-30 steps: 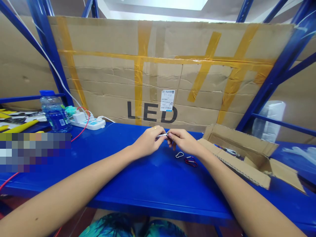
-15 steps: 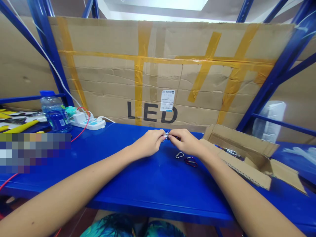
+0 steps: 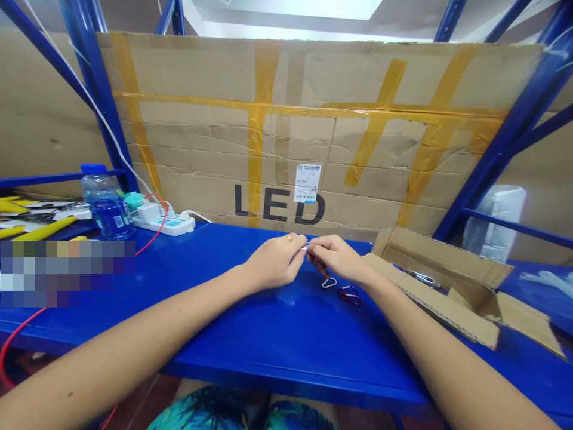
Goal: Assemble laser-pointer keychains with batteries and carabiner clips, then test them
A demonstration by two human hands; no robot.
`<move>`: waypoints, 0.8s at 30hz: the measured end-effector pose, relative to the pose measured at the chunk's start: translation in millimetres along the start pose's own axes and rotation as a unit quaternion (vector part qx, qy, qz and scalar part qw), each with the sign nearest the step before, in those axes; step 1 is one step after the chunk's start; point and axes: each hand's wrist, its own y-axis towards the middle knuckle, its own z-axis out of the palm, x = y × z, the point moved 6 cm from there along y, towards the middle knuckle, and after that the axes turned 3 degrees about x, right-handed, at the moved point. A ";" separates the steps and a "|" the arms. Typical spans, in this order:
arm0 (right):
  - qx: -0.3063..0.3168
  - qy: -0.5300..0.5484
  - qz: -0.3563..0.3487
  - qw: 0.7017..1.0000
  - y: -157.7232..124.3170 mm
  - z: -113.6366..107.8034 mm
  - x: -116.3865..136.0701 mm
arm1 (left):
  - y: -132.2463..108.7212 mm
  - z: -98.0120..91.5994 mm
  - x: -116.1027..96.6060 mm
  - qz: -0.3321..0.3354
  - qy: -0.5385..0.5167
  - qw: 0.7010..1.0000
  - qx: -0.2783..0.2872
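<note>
Both arms (image 3: 179,322) converge, left hand (image 3: 277,263) beside right hand (image 3: 338,258).

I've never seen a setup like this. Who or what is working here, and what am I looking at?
There is no machine here: these are a person's own bare arms, seen by a camera worn on their head, looking forward and down. The left hand and right hand meet, pinching a small shiny piece mostly hidden by the fingers. On the blue table, near the right hand, lie a silver clip and a reddish clip. An open cardboard box stands to the right; a bottle and a white power strip stand to the left.
</note>
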 end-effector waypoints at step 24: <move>0.009 0.202 0.048 0.978 5.7 12.5 -16.5 | -1.5 -1.5 9.7 0.037 -0.041 0.998 -0.037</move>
